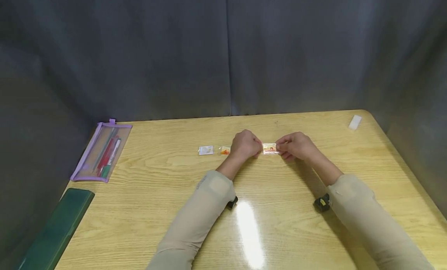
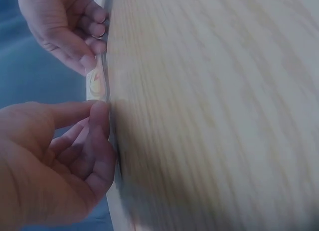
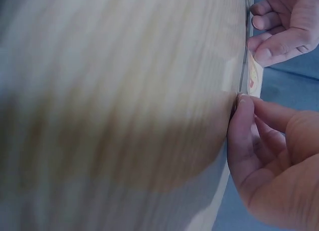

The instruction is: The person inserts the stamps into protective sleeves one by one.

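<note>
A small stamp-like card with an orange and yellow picture, apparently in a clear sleeve, is between my two hands over the far middle of the table. My left hand pinches its left end between thumb and forefinger. At the opposite end, the thumb and forefinger of my right hand pinch it too. The left wrist view shows the card edge-on, close to the tabletop. A second orange card lies just left of my left hand, partly hidden by it. Farther left lies a pale card.
A purple-edged mesh pouch holding pens lies at the table's left edge. Below it is a long dark green case. A small white block lies near the far right corner. Dark curtains hang behind the wooden table.
</note>
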`<state>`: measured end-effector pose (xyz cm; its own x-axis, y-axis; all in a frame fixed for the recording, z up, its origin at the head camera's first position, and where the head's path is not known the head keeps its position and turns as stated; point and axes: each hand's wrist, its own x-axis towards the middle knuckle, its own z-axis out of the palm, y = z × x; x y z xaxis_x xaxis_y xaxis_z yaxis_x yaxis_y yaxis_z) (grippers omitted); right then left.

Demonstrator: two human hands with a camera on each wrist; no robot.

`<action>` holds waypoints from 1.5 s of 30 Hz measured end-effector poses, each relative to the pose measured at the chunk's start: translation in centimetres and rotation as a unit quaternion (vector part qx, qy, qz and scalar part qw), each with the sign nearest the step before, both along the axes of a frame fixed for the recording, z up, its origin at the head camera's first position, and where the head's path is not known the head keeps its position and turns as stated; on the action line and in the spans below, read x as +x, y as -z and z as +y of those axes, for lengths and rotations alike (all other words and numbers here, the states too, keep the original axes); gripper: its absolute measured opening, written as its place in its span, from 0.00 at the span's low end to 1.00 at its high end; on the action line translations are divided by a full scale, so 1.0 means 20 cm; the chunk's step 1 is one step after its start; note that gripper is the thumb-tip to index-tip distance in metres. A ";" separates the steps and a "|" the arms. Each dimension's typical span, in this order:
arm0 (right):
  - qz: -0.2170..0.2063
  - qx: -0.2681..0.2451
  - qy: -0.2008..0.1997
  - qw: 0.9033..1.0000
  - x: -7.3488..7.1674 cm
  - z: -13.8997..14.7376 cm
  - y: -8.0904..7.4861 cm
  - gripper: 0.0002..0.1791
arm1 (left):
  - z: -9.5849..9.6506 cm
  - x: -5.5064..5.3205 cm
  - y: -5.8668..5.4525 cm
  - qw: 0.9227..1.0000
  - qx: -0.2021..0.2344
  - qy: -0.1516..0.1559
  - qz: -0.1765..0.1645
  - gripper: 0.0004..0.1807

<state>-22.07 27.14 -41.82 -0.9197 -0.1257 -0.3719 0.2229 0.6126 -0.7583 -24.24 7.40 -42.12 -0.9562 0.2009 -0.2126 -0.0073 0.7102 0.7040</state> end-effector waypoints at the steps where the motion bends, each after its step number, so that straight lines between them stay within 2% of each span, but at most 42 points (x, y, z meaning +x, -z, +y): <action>1: 0.001 0.003 -0.002 1.000 0.00 0.00 0.00 0.19 | 0.00 0.00 0.00 1.000 -0.002 -0.002 0.000 0.11; 10: 0.012 0.014 -0.006 1.000 -0.02 0.01 0.00 0.18 | 0.01 0.00 -0.02 1.000 -0.013 -0.009 -0.011 0.09; 17: 0.013 0.018 -0.009 1.000 -0.03 0.03 0.01 0.21 | 0.02 0.02 -0.03 1.000 -0.014 -0.020 -0.007 0.08; 24: 0.018 0.026 -0.013 0.999 -0.04 0.02 0.01 0.20 | 0.02 0.03 -0.03 1.000 0.000 -0.013 -0.010 0.07; 34: 0.041 0.031 -0.013 0.999 -0.06 0.00 0.02 0.18 | 0.02 0.05 -0.04 1.000 0.016 0.001 -0.022 0.10; 45: 0.044 0.036 -0.014 0.998 -0.06 -0.01 0.02 0.19 | 0.04 0.06 -0.05 1.000 0.002 -0.016 -0.006 0.07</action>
